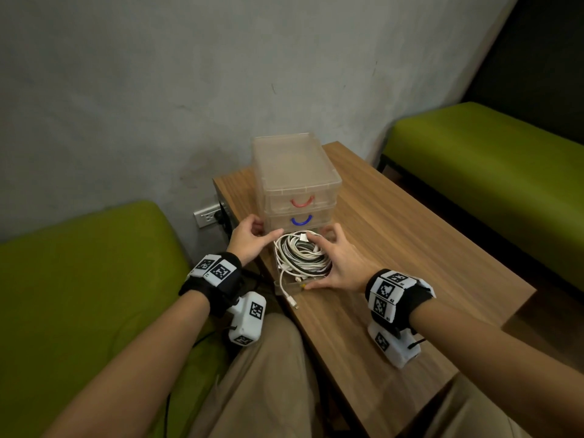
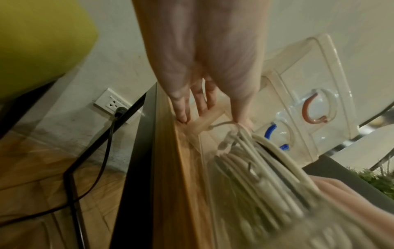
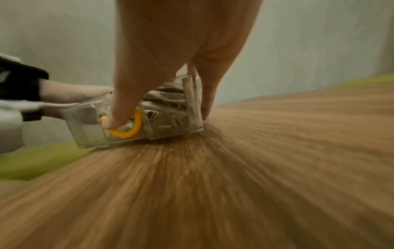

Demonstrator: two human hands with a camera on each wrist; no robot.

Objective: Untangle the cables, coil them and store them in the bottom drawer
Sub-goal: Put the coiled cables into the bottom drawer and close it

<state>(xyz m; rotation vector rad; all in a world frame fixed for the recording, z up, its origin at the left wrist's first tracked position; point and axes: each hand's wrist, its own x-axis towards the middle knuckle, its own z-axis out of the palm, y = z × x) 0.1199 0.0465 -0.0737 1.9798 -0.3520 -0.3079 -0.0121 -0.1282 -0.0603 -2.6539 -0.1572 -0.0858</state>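
Note:
A clear drawer unit [image 1: 294, 165] stands on the wooden table, with a red handle [image 1: 301, 202] on top and a blue handle [image 1: 301, 220] below it. The bottom drawer [image 1: 284, 287] is pulled out and holds a coil of white and black cables [image 1: 300, 256]. One white plug end [image 1: 292, 301] hangs over the drawer's front. My left hand [image 1: 252, 237] touches the unit's left corner with straight fingers [image 2: 181, 107], and its thumb rests on the coil [image 2: 255, 168]. My right hand [image 1: 335, 262] spans the drawer's right side. Its thumb presses the front by the yellow handle [image 3: 132, 131], and the fingers lie along the right wall.
The table [image 1: 410, 248] stands in a wall corner. Green benches run along its left [image 1: 79, 279] and right [image 1: 489, 172]. A wall socket [image 1: 207, 216] with a black plug sits low on the wall left of the table. My knees are under the table's near edge.

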